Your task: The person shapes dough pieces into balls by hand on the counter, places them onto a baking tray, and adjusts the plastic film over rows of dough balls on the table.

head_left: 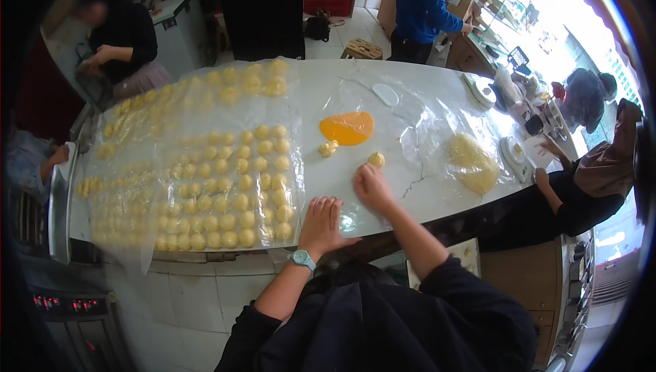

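Observation:
My left hand point(321, 228) rests on the white table beside the rows of pale yellow dough balls point(242, 184) under clear plastic, its fingers stretched out and thumb apart. My right hand point(369, 187) is curled on the tabletop just below a single dough ball point(376, 159); what is under its fingers is hidden. A small lumpy cluster of dough point(328, 150) lies below an orange flat scraper point(345, 127). Farther back is a white scraper point(385, 94). At the right, a large mass of yellow dough point(471, 163) sits under clear plastic.
Co-workers stand at left point(123, 54), far back point(417, 10) and right point(581, 187); another is at the left edge point(31, 167). White scales point(512, 157) line the table's right end. A metal tray point(60, 208) borders the left end; a control panel point(68, 304) is lower left.

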Demonstrator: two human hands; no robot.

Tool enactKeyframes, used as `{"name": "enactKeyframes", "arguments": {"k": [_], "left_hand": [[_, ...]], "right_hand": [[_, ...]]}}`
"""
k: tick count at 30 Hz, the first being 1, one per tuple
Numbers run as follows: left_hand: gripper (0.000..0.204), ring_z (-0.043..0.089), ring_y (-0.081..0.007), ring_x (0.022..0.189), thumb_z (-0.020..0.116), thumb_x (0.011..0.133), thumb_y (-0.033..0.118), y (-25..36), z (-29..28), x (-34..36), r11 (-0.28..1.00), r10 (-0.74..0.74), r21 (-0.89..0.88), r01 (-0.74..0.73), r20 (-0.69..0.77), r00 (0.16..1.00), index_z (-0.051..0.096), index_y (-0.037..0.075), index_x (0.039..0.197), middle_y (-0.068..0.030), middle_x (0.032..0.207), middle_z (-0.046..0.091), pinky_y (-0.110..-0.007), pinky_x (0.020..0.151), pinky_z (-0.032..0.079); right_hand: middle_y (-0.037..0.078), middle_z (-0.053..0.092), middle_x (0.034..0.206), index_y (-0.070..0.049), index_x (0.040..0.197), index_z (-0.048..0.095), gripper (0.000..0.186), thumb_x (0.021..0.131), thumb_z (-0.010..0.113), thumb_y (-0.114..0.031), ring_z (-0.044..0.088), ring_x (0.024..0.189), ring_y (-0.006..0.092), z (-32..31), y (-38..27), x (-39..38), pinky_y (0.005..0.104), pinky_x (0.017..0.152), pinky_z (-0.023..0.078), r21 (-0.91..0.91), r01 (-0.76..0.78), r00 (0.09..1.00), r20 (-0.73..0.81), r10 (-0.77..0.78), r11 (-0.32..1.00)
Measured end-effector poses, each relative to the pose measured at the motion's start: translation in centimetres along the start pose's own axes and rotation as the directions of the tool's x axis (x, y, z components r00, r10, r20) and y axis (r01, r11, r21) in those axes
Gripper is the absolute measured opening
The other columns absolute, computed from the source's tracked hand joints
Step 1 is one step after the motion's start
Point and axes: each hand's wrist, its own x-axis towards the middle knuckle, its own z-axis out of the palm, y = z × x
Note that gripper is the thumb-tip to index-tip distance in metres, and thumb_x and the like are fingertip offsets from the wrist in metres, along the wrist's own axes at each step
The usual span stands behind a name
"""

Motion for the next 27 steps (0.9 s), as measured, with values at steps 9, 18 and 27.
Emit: {"name": "enactKeyframes", "arguments": {"k": [9, 18, 27], "left_hand": [[0.088, 0.047, -0.0323, 0.108, 0.074, 0.054, 0.063, -0.1, 0.0, -0.3, 0.999, 0.006, -0.042, -0.006, 0.005, 1.000, 0.043, 0.003, 0.110, -0.0138, 0.110, 0.050, -0.048, 0.101, 0.030], [0.089, 0.046, -0.0310, 0.110, 0.076, 0.053, 0.060, -0.3, -0.3, -0.5, 1.000, -0.023, -0.006, 0.023, 0.028, 0.999, 0.044, 0.004, 0.113, -0.0135, 0.112, 0.050, -0.048, 0.102, 0.030], [0.087, 0.045, -0.0319, 0.110, 0.075, 0.054, 0.061, -0.1, 0.0, -0.5, 1.000, -0.016, 0.021, 0.016, 0.030, 0.999, 0.044, 0.004, 0.112, -0.0130, 0.112, 0.049, -0.048, 0.102, 0.030]], "right_hand": [[0.012, 0.052, 0.082, -0.006, 0.079, 0.044, 0.016, 0.079, 0.060, -0.009, 0.051, 0.076, 0.0312, -3.1, 1.2, -3.0, 0.0378, 0.068, 0.042, -0.113, -0.011, 1.000, 0.023, 0.014, 0.994], [0.011, 0.053, 0.078, -0.008, 0.080, 0.047, 0.018, 0.073, 0.063, -0.002, 0.054, 0.076, 0.0324, -2.6, 1.3, -5.9, 0.0404, 0.067, 0.044, 0.341, -0.063, 0.981, 0.195, -0.005, 0.938], [0.011, 0.049, 0.073, -0.006, 0.080, 0.044, 0.015, 0.076, 0.059, -0.005, 0.052, 0.077, 0.0323, -0.5, -2.0, -4.6, 0.0400, 0.070, 0.042, 0.205, 0.058, 0.988, 0.128, -0.085, 0.977]]}}
